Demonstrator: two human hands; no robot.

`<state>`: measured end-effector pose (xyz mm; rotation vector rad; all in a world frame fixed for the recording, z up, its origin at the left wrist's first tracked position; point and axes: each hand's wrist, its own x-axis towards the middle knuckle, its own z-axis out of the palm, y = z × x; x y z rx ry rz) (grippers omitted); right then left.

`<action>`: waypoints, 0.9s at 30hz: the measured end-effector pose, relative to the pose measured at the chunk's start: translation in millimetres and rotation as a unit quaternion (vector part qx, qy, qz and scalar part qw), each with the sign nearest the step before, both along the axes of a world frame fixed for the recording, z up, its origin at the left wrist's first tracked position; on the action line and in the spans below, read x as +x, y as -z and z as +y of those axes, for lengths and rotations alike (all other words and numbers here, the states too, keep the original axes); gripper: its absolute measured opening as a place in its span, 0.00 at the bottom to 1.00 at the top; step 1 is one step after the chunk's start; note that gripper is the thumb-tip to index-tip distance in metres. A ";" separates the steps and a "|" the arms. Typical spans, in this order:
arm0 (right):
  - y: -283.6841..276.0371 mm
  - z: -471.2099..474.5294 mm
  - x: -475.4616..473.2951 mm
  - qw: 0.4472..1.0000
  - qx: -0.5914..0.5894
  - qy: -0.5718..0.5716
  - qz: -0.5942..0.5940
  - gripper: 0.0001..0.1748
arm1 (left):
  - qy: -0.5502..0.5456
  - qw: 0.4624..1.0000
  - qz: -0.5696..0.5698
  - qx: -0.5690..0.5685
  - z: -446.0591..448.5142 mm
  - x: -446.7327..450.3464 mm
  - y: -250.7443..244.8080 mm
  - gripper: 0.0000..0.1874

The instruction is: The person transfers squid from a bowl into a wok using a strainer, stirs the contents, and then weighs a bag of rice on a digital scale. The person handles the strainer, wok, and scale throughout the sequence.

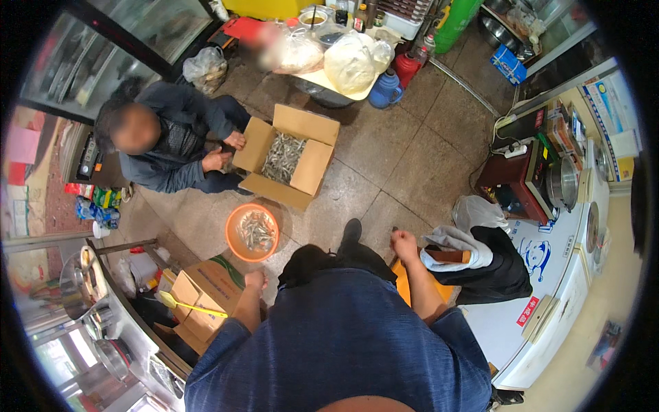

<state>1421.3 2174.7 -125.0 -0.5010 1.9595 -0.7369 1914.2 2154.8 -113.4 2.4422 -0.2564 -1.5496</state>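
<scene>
My left hand (256, 280) is low at my left side, fingers curled, just below an orange plastic basin (231, 226) on the floor. Small silvery fish (257, 230) lie in the basin. On my right, my right hand (403, 244) is raised beside my knee, with a small dark thing at its fingertips that is too small to name. Ahead stands an open cardboard box (314, 167) holding many small fish (283, 156). A person in dark clothes (175, 139) crouches behind it, one hand at a box flap.
A cardboard carton (206, 288) with a yellow plastic fly swatter (193, 306) across it stands at my left. To the right are a white chest freezer (499, 329) and a dark garment (494, 268). A blue thermos (385, 90) stands by the laden table (355, 92) ahead.
</scene>
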 end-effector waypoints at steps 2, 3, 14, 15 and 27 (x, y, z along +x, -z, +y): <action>-19.1 -51.0 -23.0 0.997 -0.056 -0.046 -0.022 0.07 | 0.007 1.000 -0.001 0.008 -23.9 -14.0 -5.4 0.10; -26.6 -74.7 -27.4 0.997 -0.061 -0.020 -0.036 0.06 | 0.015 1.000 0.001 0.009 -37.8 -18.3 -7.0 0.10; -23.7 -224.7 -88.1 0.998 -0.036 0.006 -0.043 0.06 | 0.146 0.988 0.042 -0.008 -180.3 -60.7 113.7 0.10; -21.7 -242.2 -98.2 1.000 0.000 -0.004 0.000 0.06 | 0.207 0.978 0.034 0.006 -214.4 -69.0 137.1 0.10; -74.8 -499.2 -109.7 0.980 0.040 -0.182 0.067 0.12 | -0.148 0.936 0.160 -0.278 -416.5 -140.5 22.1 0.02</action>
